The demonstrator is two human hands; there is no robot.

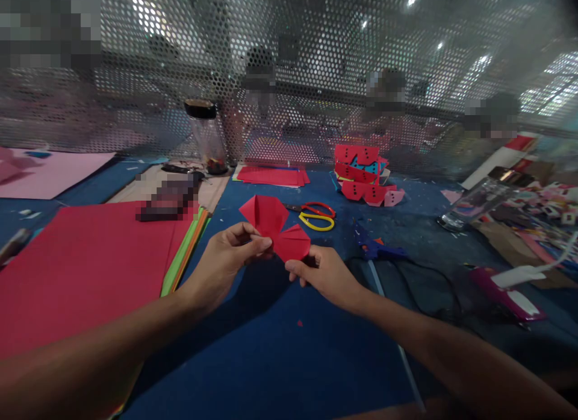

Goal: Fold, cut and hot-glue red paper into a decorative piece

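Note:
Between my two hands, above the blue table (253,360), is a red folded paper (266,218) with creased, flared lobes. My left hand (232,251) pinches its lower left part between thumb and fingers. With thumb and curled fingers, my right hand (318,269) grips the lower right lobe. Whether the lobes are one sheet or two joined pieces, I cannot tell. Just beyond the paper lie scissors (318,216) with one red and one yellow handle. A blue glue gun (377,246) rests to the right of my right hand.
Red paper sheets (90,269) are stacked at left, under a blurred dark phone-like object (169,200). Dotted folded papers (361,176) stand at the back. Bottles (208,137) and a purple power strip (508,296) are around; cords cross the right side. A perforated metal screen (307,76) rises behind.

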